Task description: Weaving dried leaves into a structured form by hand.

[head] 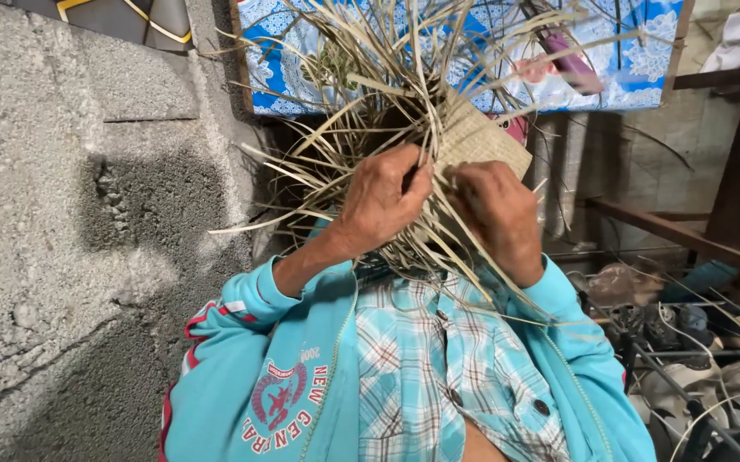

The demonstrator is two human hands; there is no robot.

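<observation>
Dry palm strips [361, 128] fanning toward twelve o'clock, pinched tight by left hand [384, 198] and right hand [500, 216] below woven patch [481, 139].

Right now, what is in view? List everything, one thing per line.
woven mat piece: one, pale tan, held up between both hands at centre.
loose dried leaf strips: many, straw-coloured, fanning out from the weave in all directions.
patterned cloth: one, blue and white, hanging behind the strips at top.
concrete wall: one, grey, rough, filling the left side.
wooden beams: dark brown, at right.
shoes and clutter: several, dark and whitish, lower right; exact count unclear.
jacket: one, turquoise with red trim, over a plaid shirt.
left hand: grip closed on the strips, left of the weave.
right hand: grip closed on the strips, under the woven part.
</observation>
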